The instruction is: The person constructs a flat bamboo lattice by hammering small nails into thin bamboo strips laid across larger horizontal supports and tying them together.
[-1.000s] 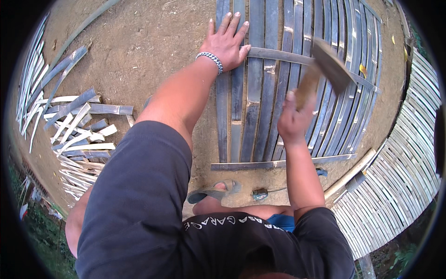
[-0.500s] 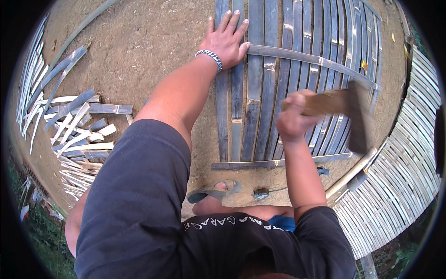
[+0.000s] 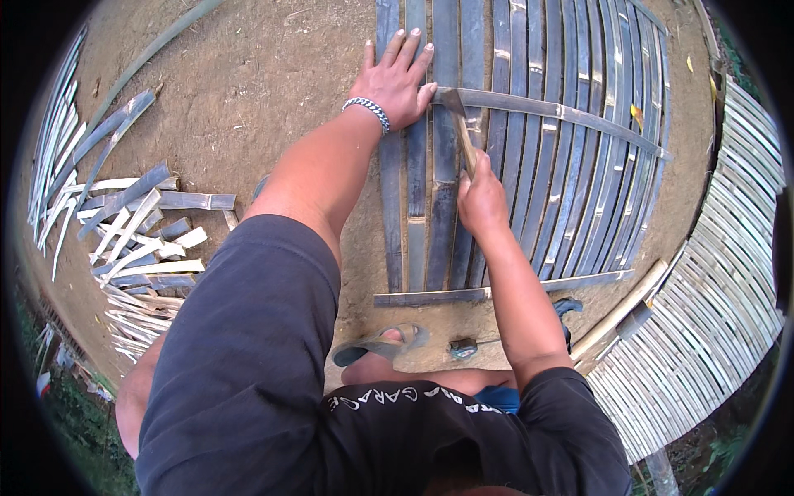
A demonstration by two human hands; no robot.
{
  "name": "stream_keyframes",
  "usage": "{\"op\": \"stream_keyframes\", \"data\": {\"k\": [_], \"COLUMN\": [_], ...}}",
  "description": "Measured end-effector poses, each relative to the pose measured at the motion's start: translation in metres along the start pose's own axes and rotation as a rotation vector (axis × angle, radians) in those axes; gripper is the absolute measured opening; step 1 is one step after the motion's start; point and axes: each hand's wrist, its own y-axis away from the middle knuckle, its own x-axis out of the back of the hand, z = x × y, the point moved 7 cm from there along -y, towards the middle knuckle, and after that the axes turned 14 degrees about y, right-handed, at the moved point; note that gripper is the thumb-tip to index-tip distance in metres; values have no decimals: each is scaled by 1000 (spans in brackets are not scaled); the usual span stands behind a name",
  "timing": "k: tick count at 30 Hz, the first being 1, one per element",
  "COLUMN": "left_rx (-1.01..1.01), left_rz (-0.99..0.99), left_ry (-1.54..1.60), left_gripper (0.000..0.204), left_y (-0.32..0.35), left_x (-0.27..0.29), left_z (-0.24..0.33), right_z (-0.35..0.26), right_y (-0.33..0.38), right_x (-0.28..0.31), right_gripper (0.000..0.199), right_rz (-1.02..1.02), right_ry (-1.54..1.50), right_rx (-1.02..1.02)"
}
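Observation:
My left hand (image 3: 392,89) lies flat with its fingers spread on the leftmost dark bamboo slats (image 3: 416,174). Its thumb touches the left end of a bamboo crosspiece (image 3: 546,109) laid over the row. My right hand (image 3: 482,198) is closed around the wooden handle of a hatchet (image 3: 461,132). The hatchet's dark metal head is over the crosspiece near its left end, just right of my left thumb; whether it touches is unclear. Another bamboo strip (image 3: 430,298) runs across the near ends of the slats.
Split bamboo offcuts (image 3: 157,240) lie piled on the bare soil at left, beside long thin strips (image 3: 54,157). A pale slatted bamboo panel (image 3: 686,322) curves along the right, with a bamboo pole (image 3: 620,317) at its edge. A small dark object (image 3: 463,348) sits near my sandalled foot.
My right hand has swung the hatchet from the right over to the left end of the crosspiece. My left hand stays flat on the slats.

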Motion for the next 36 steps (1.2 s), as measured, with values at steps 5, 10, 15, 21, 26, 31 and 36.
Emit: {"op": "stream_keyframes", "data": {"k": [5,10,15,21,26,31,36], "left_rx": [4,-6,6,-2,-7,-10,-29], "left_rz": [8,22,16,4,6,4,8], "left_ry": [-6,14,-3,13,1,-6,-6], "left_gripper": [64,64,64,63,63,63,64], "left_y": [2,2,6,2,3,2,1], "left_x": [0,0,-1,0,1,-1,0], "left_z": [-2,-2,-6,0,-2,-2,2], "right_z": [-9,0,-13,-1,-17,12,1], "right_y": [10,-1,3,-7,5,-12,4], "right_x": [41,3,45,12,49,-6,23], "right_gripper": [44,39,39,32,44,44,37], "right_rz": [308,61,268,169,343,-99,189], "right_ry": [-437,100,-218,-6,-275,51,-88], "right_rx": [61,19,63,62,90,-113,6]}}
